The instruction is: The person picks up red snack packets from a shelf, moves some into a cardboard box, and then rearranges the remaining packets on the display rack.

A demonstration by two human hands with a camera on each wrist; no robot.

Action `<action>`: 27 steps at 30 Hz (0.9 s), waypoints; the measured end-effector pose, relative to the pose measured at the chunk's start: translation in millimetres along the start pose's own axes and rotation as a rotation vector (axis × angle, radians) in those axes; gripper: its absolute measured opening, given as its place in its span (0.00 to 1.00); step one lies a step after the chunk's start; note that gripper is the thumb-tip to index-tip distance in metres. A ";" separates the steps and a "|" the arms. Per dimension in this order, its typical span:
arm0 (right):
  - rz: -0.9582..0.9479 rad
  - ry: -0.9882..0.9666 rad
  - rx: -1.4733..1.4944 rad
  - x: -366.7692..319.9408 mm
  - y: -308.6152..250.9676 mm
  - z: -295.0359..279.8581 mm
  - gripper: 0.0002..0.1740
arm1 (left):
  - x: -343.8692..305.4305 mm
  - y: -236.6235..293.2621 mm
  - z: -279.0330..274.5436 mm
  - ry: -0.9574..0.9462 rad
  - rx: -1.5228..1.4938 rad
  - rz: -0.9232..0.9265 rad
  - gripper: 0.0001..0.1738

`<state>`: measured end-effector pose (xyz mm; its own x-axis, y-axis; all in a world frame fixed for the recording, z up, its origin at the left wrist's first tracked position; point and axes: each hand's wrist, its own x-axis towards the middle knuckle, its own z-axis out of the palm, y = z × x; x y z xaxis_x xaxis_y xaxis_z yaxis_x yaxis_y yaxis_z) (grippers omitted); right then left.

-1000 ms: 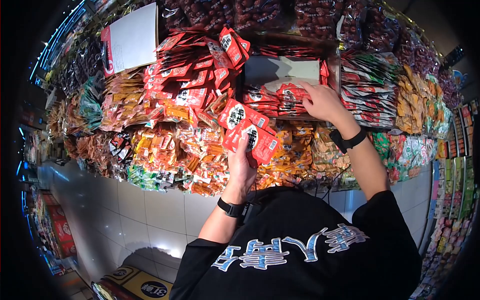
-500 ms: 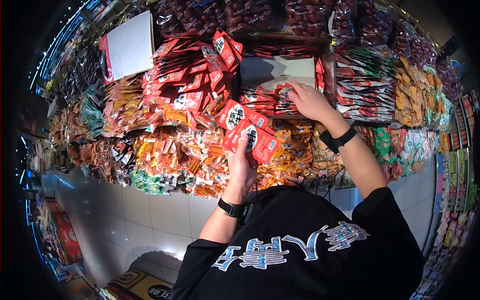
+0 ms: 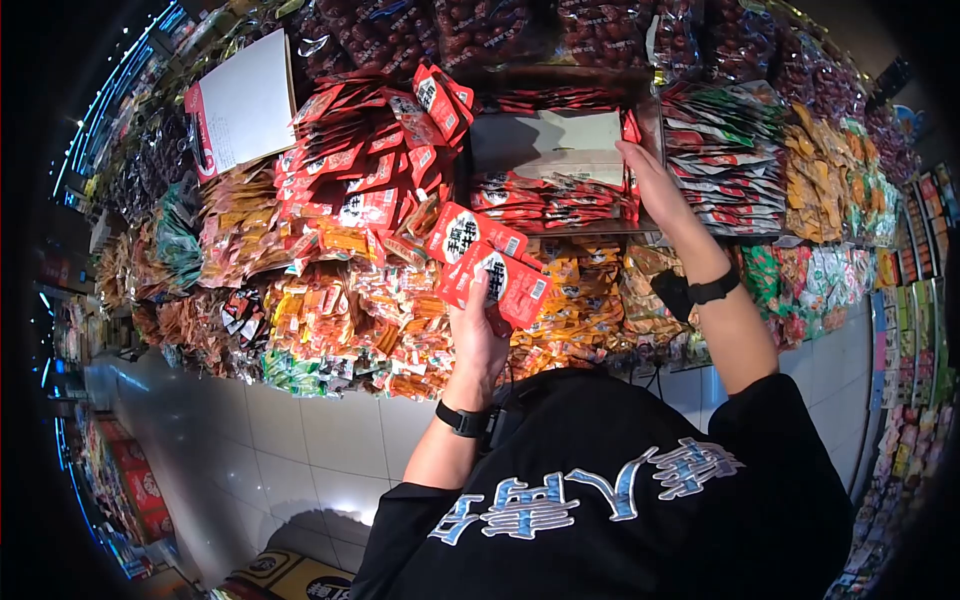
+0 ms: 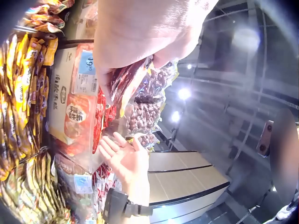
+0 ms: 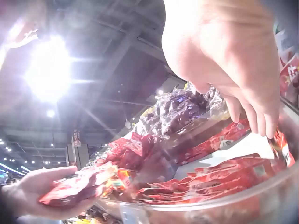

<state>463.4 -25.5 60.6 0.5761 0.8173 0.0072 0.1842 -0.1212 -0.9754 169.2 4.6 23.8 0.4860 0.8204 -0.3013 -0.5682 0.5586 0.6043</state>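
Note:
My left hand (image 3: 478,340) pinches a small fan of red snack packets (image 3: 518,290), thumb on top, in front of the shelf. In the left wrist view, the edges of these packets (image 4: 128,81) show below the palm. My right hand (image 3: 655,190) reaches into the right end of a clear-walled bin (image 3: 648,110). Its fingers (image 5: 254,116) extend down beside red packets (image 5: 282,144) standing along the bin's side wall. A row of red packets (image 3: 560,203) lies in the bin's front part, with a pale bare panel (image 3: 560,135) behind it.
A heap of red packets (image 3: 365,160) rises left of the bin, beside a white sign board (image 3: 245,100). Red-and-white packets (image 3: 725,180) fill the section to the right. Orange packets (image 3: 570,300) lie in front, and bags of dark round items (image 3: 490,35) stand behind.
My right hand has moved off the front row of packets to the bin's right end, its fingers straighter. The left hand keeps its packets. The head view has shifted slightly.

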 end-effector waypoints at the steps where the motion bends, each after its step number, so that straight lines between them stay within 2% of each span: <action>1: 0.051 0.018 0.033 -9.6 -0.2 2.1 0.31 | 0.8 -0.4 0.4 -0.001 -0.010 0.007 0.21; 4: 0.011 0.074 0.005 -26.1 9.7 9.1 0.32 | 2.6 -0.5 3.0 -0.018 -0.033 0.010 0.22; 5: 0.066 0.075 -0.059 -31.5 2.4 11.1 0.35 | 2.7 -0.2 4.2 -0.024 -0.027 0.012 0.22; 9: 0.227 0.053 0.120 -31.9 11.9 19.1 0.38 | 4.2 0.4 5.0 -0.043 -0.021 0.001 0.22; 12: 0.191 -0.002 0.280 -12.7 35.0 18.7 0.38 | 5.4 -1.6 2.0 -0.032 -0.014 0.011 0.22; 13: 0.212 0.036 0.253 -12.1 41.8 17.8 0.37 | 5.6 -1.6 1.6 -0.028 -0.016 0.007 0.22; 15: 0.254 0.112 0.198 -20.7 11.8 28.3 0.35 | 5.9 -1.4 0.7 -0.020 -0.019 -0.001 0.22; 18: 0.191 0.101 0.163 -13.6 22.2 20.0 0.38 | 5.8 -0.5 -0.9 0.002 -0.011 -0.005 0.22; 19: 0.176 0.142 0.150 -10.6 26.6 22.3 0.37 | 5.9 -0.8 -1.8 0.004 -0.001 0.002 0.22; 22: 0.223 0.080 0.276 2.6 45.2 30.0 0.34 | 5.3 -2.9 -2.6 0.006 0.025 0.011 0.22; 25: 0.196 -0.090 0.152 5.1 35.1 23.2 0.32 | 3.5 -1.1 1.9 -0.003 0.029 0.015 0.22; 27: 0.027 -0.136 -0.233 9.8 24.6 20.6 0.29 | 1.3 0.6 4.3 -0.010 0.024 0.017 0.22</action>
<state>457.2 -9.0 32.1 0.4739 0.8783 -0.0630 0.3576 -0.2574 -0.8977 172.4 5.6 26.9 0.4832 0.8284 -0.2833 -0.5602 0.5412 0.6271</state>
